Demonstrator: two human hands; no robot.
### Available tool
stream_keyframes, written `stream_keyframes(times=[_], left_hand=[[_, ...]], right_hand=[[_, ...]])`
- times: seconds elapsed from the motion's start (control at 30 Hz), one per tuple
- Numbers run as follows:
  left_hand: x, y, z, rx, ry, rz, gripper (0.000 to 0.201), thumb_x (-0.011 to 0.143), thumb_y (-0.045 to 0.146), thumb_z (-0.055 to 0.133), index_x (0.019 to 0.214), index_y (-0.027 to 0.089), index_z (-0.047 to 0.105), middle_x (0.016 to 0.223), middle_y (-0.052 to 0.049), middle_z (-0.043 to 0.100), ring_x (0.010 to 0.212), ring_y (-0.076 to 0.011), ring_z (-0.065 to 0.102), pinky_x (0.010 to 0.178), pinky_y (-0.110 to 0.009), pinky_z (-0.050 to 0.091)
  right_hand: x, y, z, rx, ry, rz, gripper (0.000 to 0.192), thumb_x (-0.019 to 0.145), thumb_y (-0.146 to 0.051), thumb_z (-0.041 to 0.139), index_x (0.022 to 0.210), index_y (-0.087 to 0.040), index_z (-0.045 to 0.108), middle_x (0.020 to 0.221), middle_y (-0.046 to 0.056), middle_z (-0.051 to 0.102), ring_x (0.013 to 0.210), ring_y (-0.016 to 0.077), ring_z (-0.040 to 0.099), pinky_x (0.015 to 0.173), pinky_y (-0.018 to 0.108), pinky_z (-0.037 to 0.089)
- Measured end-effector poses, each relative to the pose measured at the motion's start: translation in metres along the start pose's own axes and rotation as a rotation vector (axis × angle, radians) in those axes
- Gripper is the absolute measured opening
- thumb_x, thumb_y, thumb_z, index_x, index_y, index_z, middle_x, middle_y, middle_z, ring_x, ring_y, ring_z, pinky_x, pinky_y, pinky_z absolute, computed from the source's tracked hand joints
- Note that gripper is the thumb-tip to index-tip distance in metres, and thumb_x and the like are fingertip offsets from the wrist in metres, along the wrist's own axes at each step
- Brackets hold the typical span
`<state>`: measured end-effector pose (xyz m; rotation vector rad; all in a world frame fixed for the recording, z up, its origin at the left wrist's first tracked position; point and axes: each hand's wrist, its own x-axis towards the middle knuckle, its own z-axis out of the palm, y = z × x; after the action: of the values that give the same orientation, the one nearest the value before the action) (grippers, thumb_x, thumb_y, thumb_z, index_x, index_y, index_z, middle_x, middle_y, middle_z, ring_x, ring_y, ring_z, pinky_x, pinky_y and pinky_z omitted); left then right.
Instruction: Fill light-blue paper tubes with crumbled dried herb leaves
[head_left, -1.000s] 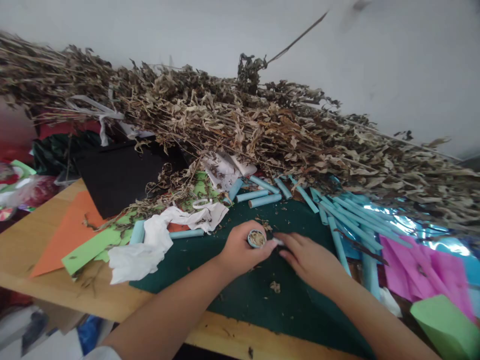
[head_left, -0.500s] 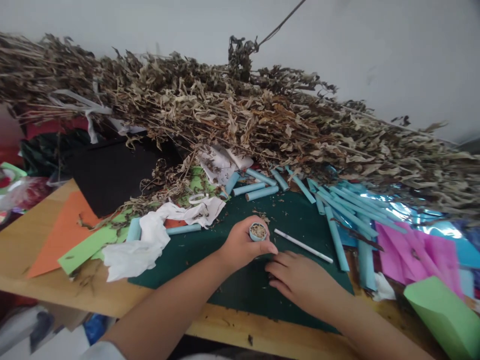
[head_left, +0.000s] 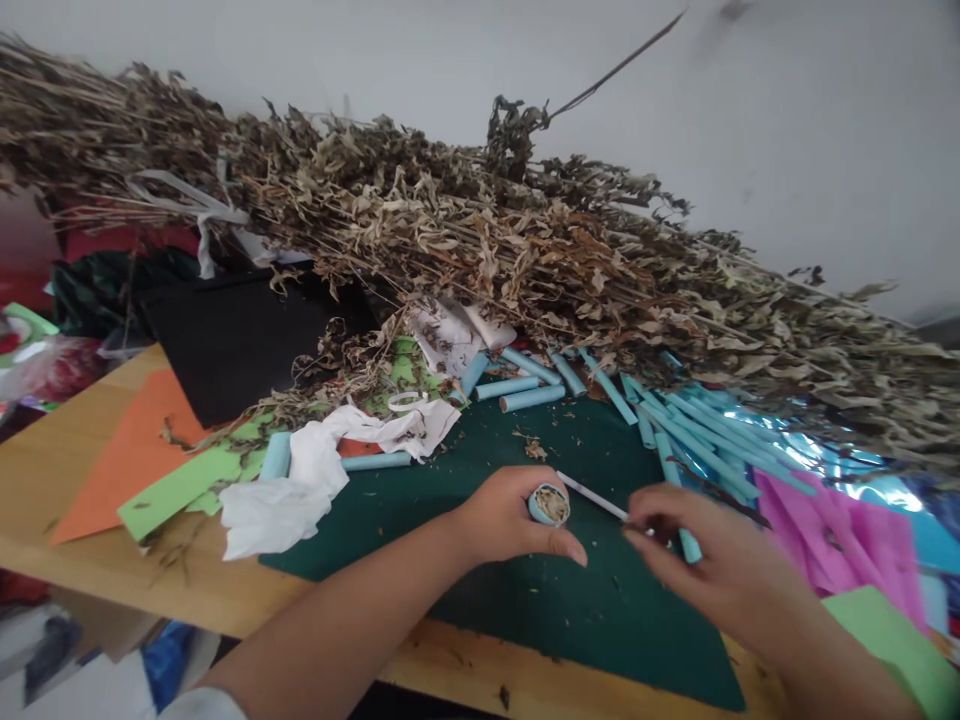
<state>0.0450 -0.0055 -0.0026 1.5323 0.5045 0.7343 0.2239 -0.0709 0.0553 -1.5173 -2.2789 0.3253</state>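
My left hand (head_left: 510, 520) is wrapped round a short light-blue paper tube (head_left: 537, 508) above the dark green mat (head_left: 525, 610). Crushed dried leaves (head_left: 553, 505) fill the tube's upward-facing open end. The left thumb points out to the right. Slightly blurred, my right hand (head_left: 705, 560) has its fingers curled at the near end of a thin white stick (head_left: 592, 495), which they cover. The stick's far end lies close to the tube in my left hand.
A long bundle of dried leafy stalks (head_left: 450, 220) spans the back against the wall. Several blue paper tubes (head_left: 532, 398) lie before it. Crumpled white tissue (head_left: 270, 510), orange paper (head_left: 120, 460) and a black sheet (head_left: 240, 340) are left; pink paper (head_left: 832, 540) is right.
My right hand has moved away from the left hand, rightward onto the near end of the white stick. The left hand has shifted slightly right and down, still holding the tube.
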Motion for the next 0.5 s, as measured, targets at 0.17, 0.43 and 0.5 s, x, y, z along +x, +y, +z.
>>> stream_keyframes(times=[0.17,0.43,0.5], left_hand=[[-0.001,0.003,0.003,0.063,-0.148,0.002,0.041,0.045,0.045,0.069,0.058,0.012,0.048,0.056,0.003,0.050,0.054,-0.0080,0.044,0.052,-0.018,0.035],[-0.001,0.000,0.002,0.066,-0.237,0.000,0.033,0.050,0.035,0.070,0.064,0.012,0.053,0.057,0.005,0.048,0.057,-0.0078,0.045,0.053,-0.015,0.036],[-0.001,-0.001,0.002,0.060,-0.248,0.004,0.031,0.051,0.033,0.070,0.068,0.012,0.055,0.059,0.005,0.049,0.059,-0.0083,0.046,0.054,-0.015,0.037]], right_hand=[[0.015,-0.011,-0.004,0.245,0.249,-0.118,0.011,0.074,-0.016,0.052,0.083,-0.023,0.048,0.074,0.001,0.053,0.069,0.0131,0.054,0.056,0.022,0.045],[0.033,-0.027,0.014,0.230,0.107,-0.299,0.005,0.076,-0.014,0.051,0.075,-0.018,0.053,0.071,0.001,0.056,0.070,0.0122,0.051,0.060,0.025,0.044],[0.034,-0.026,0.009,0.186,0.055,-0.343,0.008,0.077,-0.015,0.050,0.075,-0.019,0.056,0.073,0.002,0.057,0.070,0.0127,0.050,0.062,0.026,0.043]])
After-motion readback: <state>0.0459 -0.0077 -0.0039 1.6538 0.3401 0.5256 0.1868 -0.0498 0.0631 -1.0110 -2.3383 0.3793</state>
